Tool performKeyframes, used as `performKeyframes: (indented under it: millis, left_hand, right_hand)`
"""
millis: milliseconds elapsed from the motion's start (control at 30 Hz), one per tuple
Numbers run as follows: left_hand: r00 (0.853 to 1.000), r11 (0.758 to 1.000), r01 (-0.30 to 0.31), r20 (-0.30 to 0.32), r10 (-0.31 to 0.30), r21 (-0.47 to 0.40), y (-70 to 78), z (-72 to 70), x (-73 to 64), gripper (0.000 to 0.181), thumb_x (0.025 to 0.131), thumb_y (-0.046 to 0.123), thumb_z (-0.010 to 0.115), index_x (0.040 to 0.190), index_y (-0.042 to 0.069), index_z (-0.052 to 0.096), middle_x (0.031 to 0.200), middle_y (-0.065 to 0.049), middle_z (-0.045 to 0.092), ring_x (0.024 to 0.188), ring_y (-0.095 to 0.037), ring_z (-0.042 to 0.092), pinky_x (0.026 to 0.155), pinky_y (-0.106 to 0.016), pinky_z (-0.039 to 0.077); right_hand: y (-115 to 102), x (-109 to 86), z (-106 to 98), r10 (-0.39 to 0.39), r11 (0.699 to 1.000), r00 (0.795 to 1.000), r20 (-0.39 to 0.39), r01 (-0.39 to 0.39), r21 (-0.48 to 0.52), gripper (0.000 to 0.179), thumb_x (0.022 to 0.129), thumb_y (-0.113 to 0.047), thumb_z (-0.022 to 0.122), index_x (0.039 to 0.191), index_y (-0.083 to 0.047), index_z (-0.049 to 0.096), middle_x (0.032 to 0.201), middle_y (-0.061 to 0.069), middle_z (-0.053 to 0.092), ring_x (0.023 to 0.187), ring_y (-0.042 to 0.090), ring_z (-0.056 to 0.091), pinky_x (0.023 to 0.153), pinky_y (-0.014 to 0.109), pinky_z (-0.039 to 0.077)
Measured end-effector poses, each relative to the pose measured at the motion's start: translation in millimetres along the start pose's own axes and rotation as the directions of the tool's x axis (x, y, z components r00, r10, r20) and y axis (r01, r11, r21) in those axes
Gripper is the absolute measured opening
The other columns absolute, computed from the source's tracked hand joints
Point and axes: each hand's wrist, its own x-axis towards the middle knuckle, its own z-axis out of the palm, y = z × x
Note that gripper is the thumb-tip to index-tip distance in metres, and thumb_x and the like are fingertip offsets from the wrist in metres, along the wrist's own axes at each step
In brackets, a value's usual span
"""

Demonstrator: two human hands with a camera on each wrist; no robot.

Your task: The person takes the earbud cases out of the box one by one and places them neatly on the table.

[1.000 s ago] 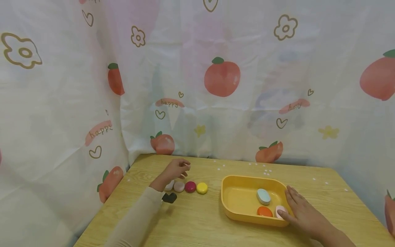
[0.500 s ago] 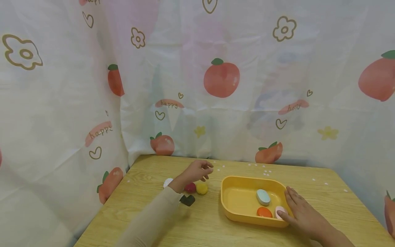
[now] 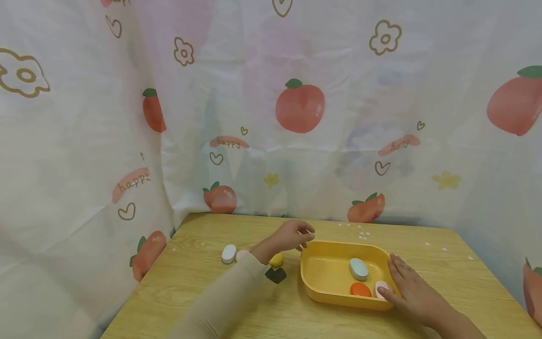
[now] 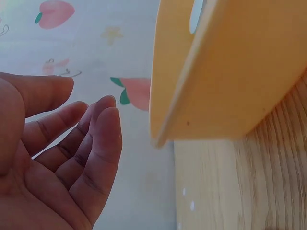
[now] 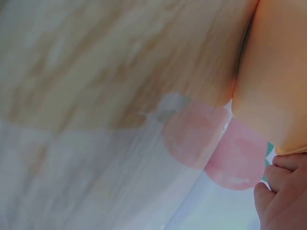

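My left hand (image 3: 295, 235) hovers at the far left corner of a yellow tray (image 3: 323, 278). Its fingers are loosely curved, and the left wrist view shows nothing held, with a gap to the tray wall (image 4: 225, 81). Along the tray's right end my right hand (image 3: 417, 294) rests with extended fingers on the outside and the thumb over the rim. Inside the tray lie a pale blue oval piece (image 3: 359, 269), an orange round piece (image 3: 360, 289) and a pale pink piece (image 3: 382, 288), partly behind the thumb.
Left of the tray, a white oval piece (image 3: 229, 254), a pinkish round piece (image 3: 242, 255) and a yellow round piece (image 3: 276, 260) lie on the wooden table (image 3: 190, 282); my left arm partly covers this row. A printed curtain (image 3: 254, 94) hangs behind the table.
My left hand has moved right, from above the row of pieces to the tray's left corner. The magenta piece is now hidden behind the arm. The right hand keeps its place.
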Motion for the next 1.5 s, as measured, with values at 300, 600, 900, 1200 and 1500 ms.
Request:
performKeyframes:
  millis: [300, 600, 900, 1200, 1500]
  left_hand:
    - [0.999, 1.0, 0.006, 0.046, -0.007, 0.025, 17.9, 32.3, 14.4, 0.026, 0.095, 0.022, 0.066, 0.115, 0.006, 0.067, 0.089, -0.002, 0.067, 0.068, -0.015, 0.065, 0.056, -0.028, 0.056]
    - [0.993, 0.999, -0.017, 0.115, 0.012, 0.046, 36.0, 55.4, 17.6, 0.026, 0.095, 0.02, 0.066, 0.117, 0.006, 0.066, 0.095, -0.008, 0.069, 0.073, -0.02, 0.067, 0.061, -0.032, 0.057]
    - [0.993, 0.992, -0.005, 0.116, -0.01, 0.126, 45.6, 72.8, 23.9, 0.022, 0.095, 0.02, 0.067, 0.114, 0.008, 0.068, 0.089, 0.002, 0.069, 0.071, -0.016, 0.068, 0.056, -0.026, 0.055]
    - [0.993, 0.983, 0.038, 0.104, -0.058, 0.18, 55.3, 91.5, 33.6, 0.019, 0.094, 0.019, 0.068, 0.11, 0.01, 0.069, 0.085, 0.009, 0.066, 0.069, -0.011, 0.066, 0.055, -0.024, 0.055]
    - [0.98, 0.954, 0.094, 0.145, -0.139, 0.284, 63.2, 101.9, 39.4, 0.024, 0.09, 0.024, 0.072, 0.112, 0.012, 0.07, 0.09, 0.008, 0.064, 0.07, -0.008, 0.062, 0.055, -0.021, 0.052]
  right_hand:
    - [-1, -0.9, -3, 0.015, 1.0, 1.0, 0.013, -0.015, 0.018, 0.08, 0.098, -0.044, 0.054, 0.144, 0.016, 0.028, 0.152, 0.032, 0.022, 0.14, 0.045, 0.02, 0.095, 0.006, -0.016]
    - [-1, -0.7, -2, 0.011, 0.999, 1.0, 0.012, -0.011, 0.035, 0.08, 0.098, -0.044, 0.055, 0.144, 0.016, 0.028, 0.152, 0.032, 0.022, 0.139, 0.047, 0.02, 0.095, 0.006, -0.015]
    - [-3, 1.4, -1, 0.024, 0.999, 1.0, 0.011, -0.025, 0.041, 0.08, 0.098, -0.046, 0.054, 0.145, 0.015, 0.029, 0.153, 0.03, 0.021, 0.139, 0.047, 0.021, 0.096, 0.008, -0.015]
    - [-3, -1.4, -2, 0.029, 0.999, 0.999, 0.015, -0.03, 0.039, 0.079, 0.099, -0.045, 0.053, 0.144, 0.015, 0.029, 0.153, 0.031, 0.022, 0.139, 0.047, 0.021, 0.094, 0.007, -0.016]
    - [-3, -2.6, -1, 0.042, 0.998, 0.999, 0.016, -0.043, 0.051, 0.08, 0.098, -0.046, 0.054, 0.145, 0.015, 0.028, 0.153, 0.03, 0.021, 0.139, 0.047, 0.021, 0.095, 0.01, -0.016]
